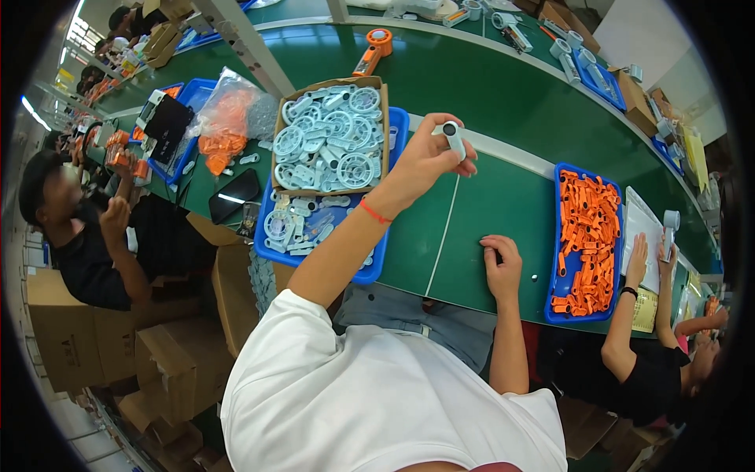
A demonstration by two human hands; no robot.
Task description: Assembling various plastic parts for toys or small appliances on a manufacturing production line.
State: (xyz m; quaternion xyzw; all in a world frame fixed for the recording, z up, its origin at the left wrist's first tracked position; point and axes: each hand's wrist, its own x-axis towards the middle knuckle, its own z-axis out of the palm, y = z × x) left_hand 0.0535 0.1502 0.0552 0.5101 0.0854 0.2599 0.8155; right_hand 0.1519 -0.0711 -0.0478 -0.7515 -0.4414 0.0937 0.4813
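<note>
My left hand [421, 161] is raised over the table and pinches a small light-coloured plastic handle piece [454, 140] with a round black end. A red band circles that wrist. On the table near the front edge rests my right hand [502, 266], its fingers loosely curled and nothing visible in them. A tiny white piece [534, 277] lies to its right. Left of my raised hand, a cardboard box [330, 191] heaped with pale blue plastic parts [338, 126] sits on a blue tray [399, 126]. More pale parts lie in the tray's near end.
To the right stands a blue bin [553, 259] of orange parts [588, 220]. An orange handheld fan [373, 51] lies at the back. A phone [234, 195] and a bag of orange pieces [228, 126] are at left. Co-workers sit on both sides; cardboard boxes [177, 362] stand at lower left.
</note>
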